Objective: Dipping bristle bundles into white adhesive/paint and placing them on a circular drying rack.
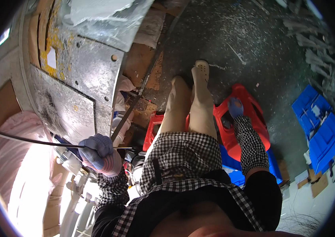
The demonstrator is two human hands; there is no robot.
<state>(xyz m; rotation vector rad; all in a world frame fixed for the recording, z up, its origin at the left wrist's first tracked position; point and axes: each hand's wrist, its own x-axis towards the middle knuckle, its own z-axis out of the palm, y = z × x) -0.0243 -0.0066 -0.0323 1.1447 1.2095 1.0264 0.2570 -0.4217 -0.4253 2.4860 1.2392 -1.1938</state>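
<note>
My left hand (100, 152), in a grey-blue knit glove with a pink cuff, is closed around a long thin dark strip (37, 141). The strip runs from the far left through my fist, and its tip sticks out a little to the right. What it is made of I cannot tell. On my right side, my gloved right hand (235, 107) grips a red plastic stool (250, 126) with cut-out openings. The stool looks tilted beside my knee; the fingers are partly hidden at its edge.
A scuffed metal worktable (100, 77) stands at the left, with clear plastic sheeting (100, 19) over its far end. Another red plastic piece (150, 130) shows left of my legs. Blue bins (313, 122) sit at the right, near wrapped goods (313, 43). A bright lamp glares lower left.
</note>
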